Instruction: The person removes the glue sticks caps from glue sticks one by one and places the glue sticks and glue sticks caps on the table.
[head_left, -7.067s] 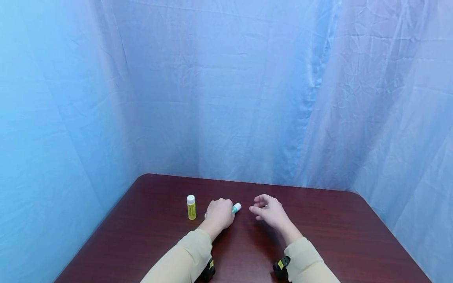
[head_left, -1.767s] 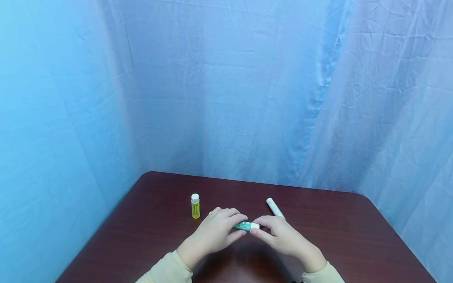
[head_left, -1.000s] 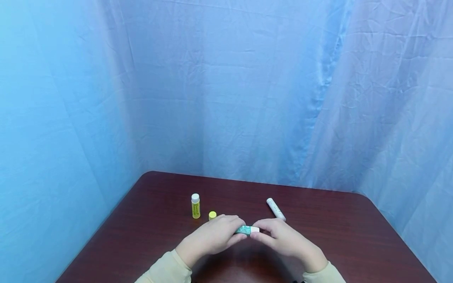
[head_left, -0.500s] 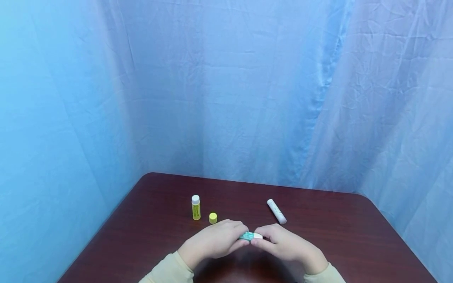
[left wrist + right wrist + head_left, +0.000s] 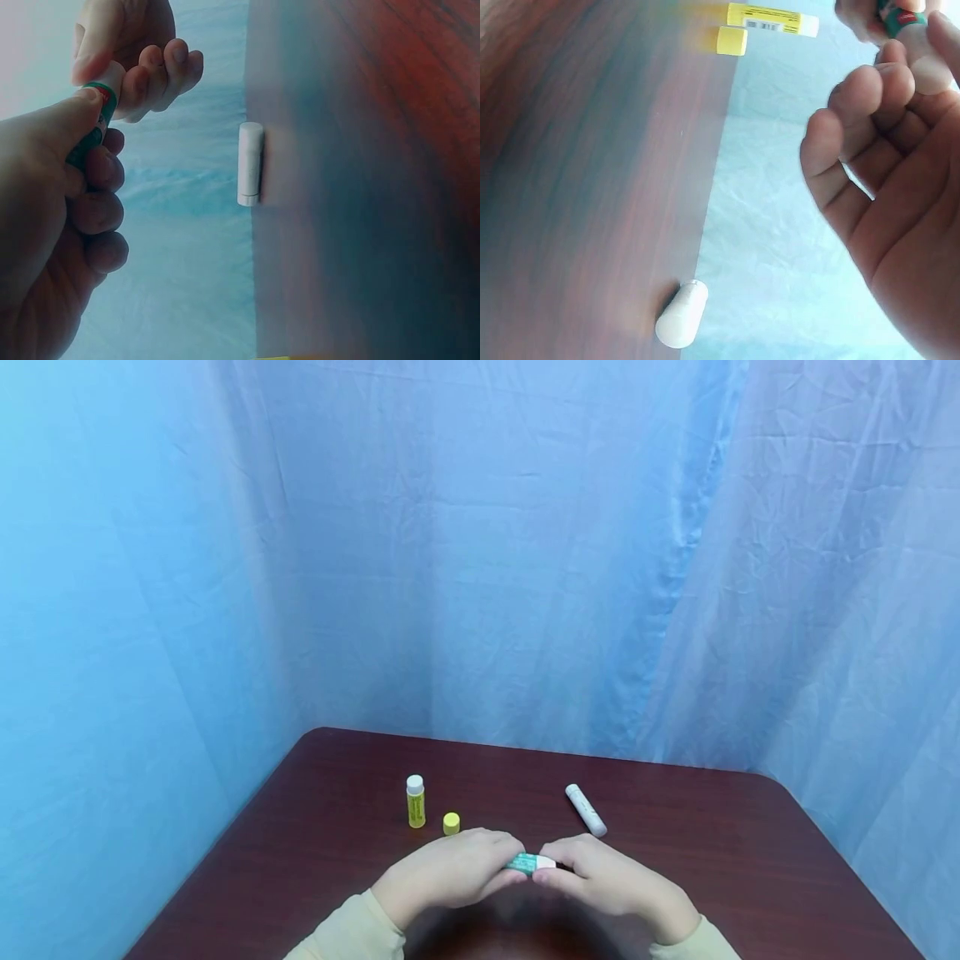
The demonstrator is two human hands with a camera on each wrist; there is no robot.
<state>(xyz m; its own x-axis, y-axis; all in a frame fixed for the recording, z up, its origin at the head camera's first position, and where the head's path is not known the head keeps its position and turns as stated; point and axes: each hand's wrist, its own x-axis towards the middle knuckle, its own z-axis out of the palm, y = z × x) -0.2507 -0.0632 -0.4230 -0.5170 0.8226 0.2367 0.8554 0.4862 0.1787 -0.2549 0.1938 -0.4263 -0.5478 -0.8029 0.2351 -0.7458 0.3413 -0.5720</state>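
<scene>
Both hands meet at a green glue stick (image 5: 522,862) with a white end, held over the near middle of the table. My left hand (image 5: 459,867) grips its green body, with fingers curled round it in the left wrist view. The white end (image 5: 930,71) is pinched between thumb and fingers of my right hand (image 5: 611,877). Beyond the left hand, a yellow glue stick (image 5: 416,802) with a white top stands upright. A small yellow cap (image 5: 451,824) sits beside it. Behind the right hand lies a white tube (image 5: 585,810) on its side.
The dark red-brown table (image 5: 720,835) has rounded far corners. Light blue curtains (image 5: 480,568) hang behind it and along both sides.
Seven seconds ago the left hand was over the green stick on the table; now both hands hold it. The white tube has come into view. Recently both hands shifted slightly nearer, uncovering the yellow cap.
</scene>
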